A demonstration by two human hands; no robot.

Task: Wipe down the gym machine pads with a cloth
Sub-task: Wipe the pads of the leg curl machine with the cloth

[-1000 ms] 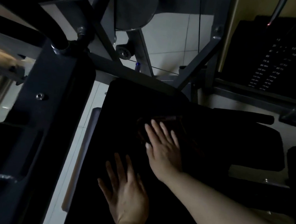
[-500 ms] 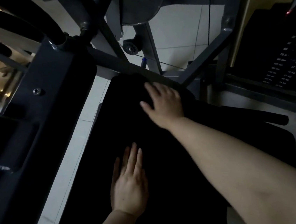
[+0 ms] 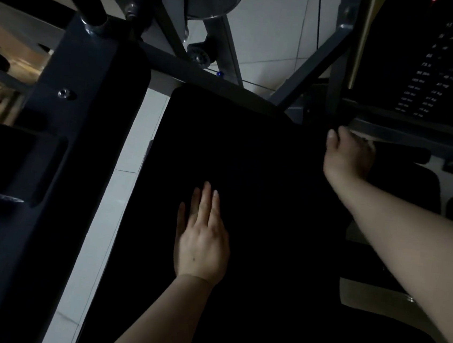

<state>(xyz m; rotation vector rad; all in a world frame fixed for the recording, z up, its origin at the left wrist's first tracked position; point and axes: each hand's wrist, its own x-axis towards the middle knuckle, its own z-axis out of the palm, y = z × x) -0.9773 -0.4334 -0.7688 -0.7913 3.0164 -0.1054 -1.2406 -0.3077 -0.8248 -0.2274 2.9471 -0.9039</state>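
Head view shows my right hand (image 3: 345,156) has swept from the pad's (image 3: 249,151) far middle to its right edge, fingers curled over, presumably on the cloth, unseen in the dark. My left hand (image 3: 202,241) stays flat, bracing. That stroke looks finished.

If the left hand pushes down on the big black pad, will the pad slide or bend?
Probably it will not slide: the pad seems to sit on the grey machine frame. The left hand lies flat on it with no visible dent, so it looks fairly firm. How slippery it is, the dark picture cannot show.
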